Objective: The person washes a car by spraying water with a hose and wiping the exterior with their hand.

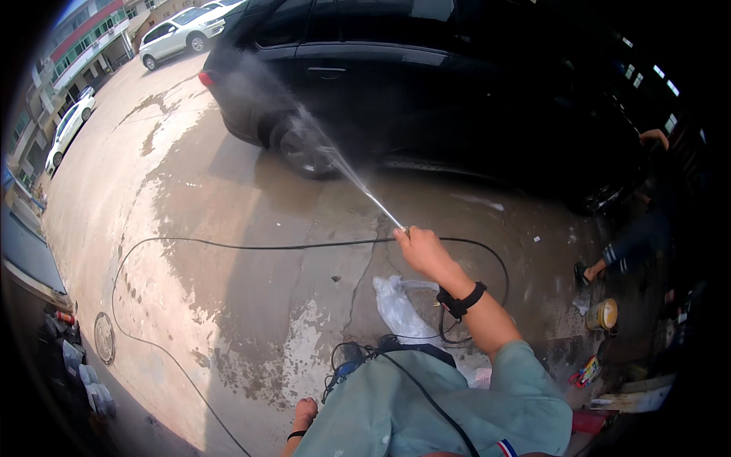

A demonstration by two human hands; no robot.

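My right hand point(419, 247) grips a thin metal spray wand point(388, 211), from which a white jet of water fans toward the rear door and wheel point(297, 148) of a black car point(365, 84). A dark watch-like band circles my right wrist. My left hand point(305, 413) hangs low beside my body, its fingers curled; whether anything is inside them is hidden. Black hose point(282, 247) loops over the wet concrete beneath the wand, and a crumpled white plastic bag point(392, 305) lies near my feet.
Another person's hand point(655, 137) and sandalled foot point(590, 274) are at the right, by the car's far end. A yellow bucket point(601, 314), coloured items point(586, 369) and containers point(72, 358) line the edges. White cars point(175, 38) stand beyond the yard at upper left.
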